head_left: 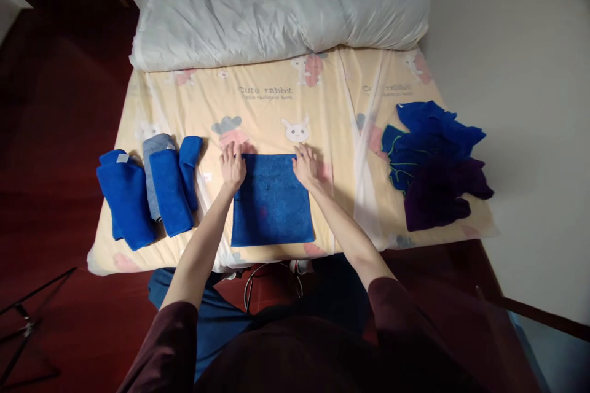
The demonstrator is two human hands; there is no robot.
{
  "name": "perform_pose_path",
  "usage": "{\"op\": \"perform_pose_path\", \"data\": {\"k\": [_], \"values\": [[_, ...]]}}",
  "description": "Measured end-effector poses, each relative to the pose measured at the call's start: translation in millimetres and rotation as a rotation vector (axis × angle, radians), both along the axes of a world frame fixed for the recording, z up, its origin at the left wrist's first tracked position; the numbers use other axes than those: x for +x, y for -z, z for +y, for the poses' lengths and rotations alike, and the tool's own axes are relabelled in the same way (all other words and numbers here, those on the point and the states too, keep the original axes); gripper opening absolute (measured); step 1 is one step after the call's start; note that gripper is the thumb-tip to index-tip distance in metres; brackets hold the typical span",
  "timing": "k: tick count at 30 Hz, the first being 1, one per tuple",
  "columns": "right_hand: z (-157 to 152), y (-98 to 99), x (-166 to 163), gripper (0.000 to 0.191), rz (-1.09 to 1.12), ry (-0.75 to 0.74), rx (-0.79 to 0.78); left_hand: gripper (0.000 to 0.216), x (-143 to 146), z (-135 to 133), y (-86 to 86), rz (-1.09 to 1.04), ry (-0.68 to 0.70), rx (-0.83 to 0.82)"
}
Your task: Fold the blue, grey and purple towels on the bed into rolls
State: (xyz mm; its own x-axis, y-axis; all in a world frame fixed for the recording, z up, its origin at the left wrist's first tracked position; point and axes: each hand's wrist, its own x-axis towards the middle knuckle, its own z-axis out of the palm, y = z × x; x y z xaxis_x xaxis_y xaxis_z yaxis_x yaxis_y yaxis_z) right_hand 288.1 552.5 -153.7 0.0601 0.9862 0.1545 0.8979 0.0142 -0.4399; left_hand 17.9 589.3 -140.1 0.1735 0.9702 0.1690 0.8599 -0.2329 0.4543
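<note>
A small blue towel (271,199) lies spread flat near the front edge of the bed, its sides nearly straight. On its far left corner rests my left hand (233,167), fingers stretched out and apart. My right hand (305,166) touches the far right corner, its fingers also extended. The fingertips lie along the cloth's far edge, and neither hand visibly grasps the fabric.
Rolled or folded blue towels (171,190) and a grey one (154,153) lie at the left. Crumpled blue cloths (433,129) and a dark purple cloth (437,193) form a heap at the right. A white bundled quilt (281,6) covers the far side of the rabbit-print sheet (267,110).
</note>
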Motion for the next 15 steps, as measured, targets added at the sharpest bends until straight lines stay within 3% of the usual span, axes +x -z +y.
{"op": "perform_pose_path", "data": {"k": [4,7,10,13,15], "values": [[-22.0,-1.1,-54.2,0.054,-0.057,-0.295,-0.018,0.059,18.7,-26.7,16.7,0.057,0.311,-0.005],[-31.3,11.9,-60.0,0.058,-0.063,-0.281,-0.082,0.064,20.9,-36.0,34.1,0.061,0.229,-0.032],[-35.6,24.8,-31.3,0.064,-0.081,-0.172,-0.070,0.068,13.3,-36.8,47.3,0.051,0.127,-0.018],[-33.2,28.7,-2.6,0.065,-0.109,-0.115,-0.080,0.073,7.0,-34.3,51.4,0.029,0.082,-0.025],[-31.2,24.9,0.0,0.064,-0.129,-0.100,-0.100,0.074,7.3,-36.6,48.4,0.022,0.060,-0.028]]}}
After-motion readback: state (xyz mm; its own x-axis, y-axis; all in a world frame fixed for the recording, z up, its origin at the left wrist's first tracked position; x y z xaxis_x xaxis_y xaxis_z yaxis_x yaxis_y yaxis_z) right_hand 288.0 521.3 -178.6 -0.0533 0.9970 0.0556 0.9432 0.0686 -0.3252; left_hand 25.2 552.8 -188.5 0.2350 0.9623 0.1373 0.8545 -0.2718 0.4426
